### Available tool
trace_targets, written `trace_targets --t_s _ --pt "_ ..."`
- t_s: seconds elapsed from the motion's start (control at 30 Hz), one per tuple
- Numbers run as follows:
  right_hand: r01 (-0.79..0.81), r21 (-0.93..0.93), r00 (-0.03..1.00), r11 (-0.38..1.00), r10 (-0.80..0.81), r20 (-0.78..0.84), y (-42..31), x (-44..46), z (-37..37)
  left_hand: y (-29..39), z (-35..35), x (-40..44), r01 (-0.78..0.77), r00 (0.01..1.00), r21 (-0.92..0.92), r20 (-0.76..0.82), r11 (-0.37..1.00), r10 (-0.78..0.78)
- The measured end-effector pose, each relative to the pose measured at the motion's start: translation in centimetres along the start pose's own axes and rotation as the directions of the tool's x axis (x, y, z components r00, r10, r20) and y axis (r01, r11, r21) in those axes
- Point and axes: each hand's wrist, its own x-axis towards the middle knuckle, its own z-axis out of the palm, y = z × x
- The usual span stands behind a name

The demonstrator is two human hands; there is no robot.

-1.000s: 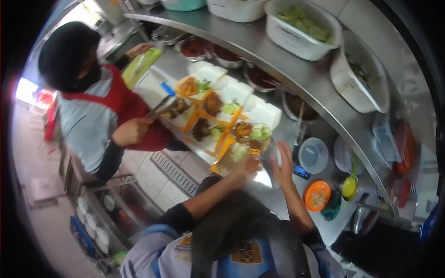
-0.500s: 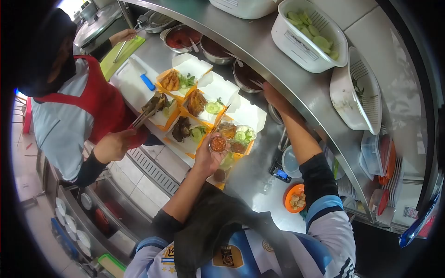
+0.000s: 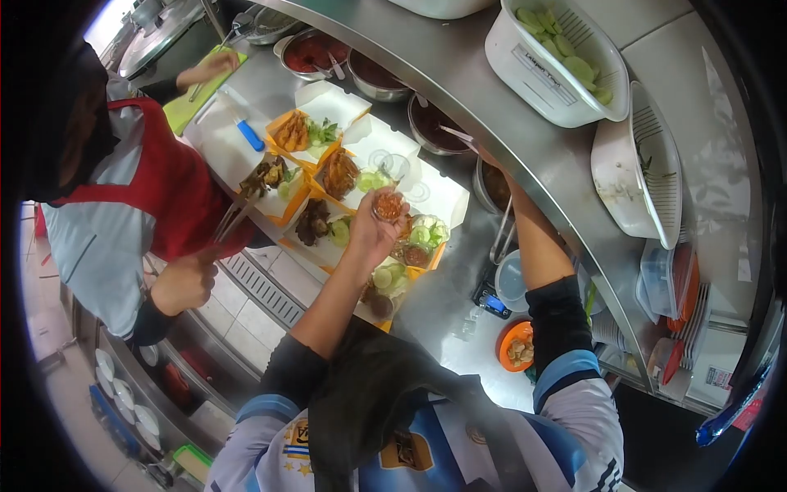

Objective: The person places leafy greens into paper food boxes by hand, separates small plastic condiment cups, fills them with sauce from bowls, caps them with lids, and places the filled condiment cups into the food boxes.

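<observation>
My left hand [image 3: 375,230] is closed around a small clear cup of red chili sauce [image 3: 388,207], held above the open food boxes. My right hand [image 3: 489,161] reaches under the shelf edge, which partly hides it, and grips a spoon [image 3: 456,133] whose end is in a pot of dark sauce [image 3: 429,123]. Below my left hand, a box holds sliced cucumber, cabbage and a small cup of brown sauce [image 3: 416,256]. Other boxes contain fried chicken [image 3: 338,174], dark meat [image 3: 312,221] and greens. Faint clear round shapes [image 3: 389,166] show over the white box lids.
At left, a co-worker in a red apron [image 3: 176,176] holds tongs [image 3: 231,220]. A blue-handled knife [image 3: 249,136] lies behind the boxes. A steel shelf [image 3: 459,74] carries white baskets [image 3: 557,70]. A scale [image 3: 492,302] and an orange bowl [image 3: 502,348] sit at right.
My left hand has moved up and forward with the sauce cup. The co-worker's tongs have drawn back from the box. Clear round shapes now show over the lids. My right hand stays near the pot.
</observation>
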Motion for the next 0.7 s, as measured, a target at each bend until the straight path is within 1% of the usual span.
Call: trace_targets --t_s 0.13,0.2,0.23,0.3,0.37,0.4,0.43,0.47,0.5,0.57,0.6,0.67,0.7 --pt "-0.154 0.204 0.985 0.967 0.135 0.105 1.1 -1.3 0.0 -0.4 1.2 2.6 -0.042 0.999 -0.026 0.020 0.999 0.042" --pt "-0.234 0.295 0.968 0.926 0.192 0.163 1.4 -1.6 -0.2 -0.5 1.9 4.2 -0.081 0.997 -0.055 -0.023 0.995 0.080" --pt "-0.275 0.338 0.956 0.900 0.219 0.193 1.8 -2.6 -0.4 -0.6 2.4 5.0 -0.081 0.997 -0.059 -0.024 0.995 0.080" --pt "-0.353 0.418 0.930 0.837 0.263 0.258 1.7 -3.9 -0.4 -0.6 3.3 6.7 -0.174 0.984 -0.129 -0.067 0.976 0.167" --pt "-0.424 0.489 0.899 0.762 0.291 0.328 1.1 -7.9 -0.6 -0.5 3.6 8.5 -0.187 0.982 -0.156 -0.056 0.970 0.181" --pt "-0.460 0.520 0.881 0.719 0.300 0.365 1.0 -7.6 -0.5 -0.5 3.7 9.2 -0.196 0.981 -0.178 -0.045 0.964 0.191" --pt "-0.216 0.535 0.976 0.817 0.159 0.151 -0.1 -9.5 -0.6 -0.3 4.5 9.1 -0.215 0.976 -0.152 -0.055 0.965 0.209" --pt "0.041 0.493 0.998 0.869 -0.008 -0.069 -1.8 -11.5 -0.7 -0.1 4.7 9.4 -0.221 0.975 -0.154 -0.054 0.963 0.215" --pt "0.043 0.493 0.997 0.869 -0.009 -0.072 -2.9 -12.3 -1.0 -0.1 4.9 9.7 -0.228 0.974 -0.150 -0.028 0.962 0.226" --pt "0.229 0.276 0.965 0.933 -0.182 -0.187 -4.3 -13.7 -1.5 -0.5 5.4 9.7 -0.220 0.975 -0.142 0.002 0.965 0.223" --pt "0.222 0.272 0.966 0.936 -0.175 -0.188 -4.3 -14.0 -1.4 -0.6 5.5 9.5 -0.215 0.976 -0.143 0.003 0.966 0.217" --pt "0.185 0.194 0.974 0.963 -0.154 -0.165 -4.3 -14.3 -1.1 -0.7 5.4 9.7 -0.209 0.977 -0.145 0.008 0.967 0.213" --pt "0.198 0.200 0.973 0.960 -0.168 -0.158 -4.4 -14.4 -1.3 -0.9 5.0 9.9 -0.198 0.979 -0.148 0.014 0.969 0.202"
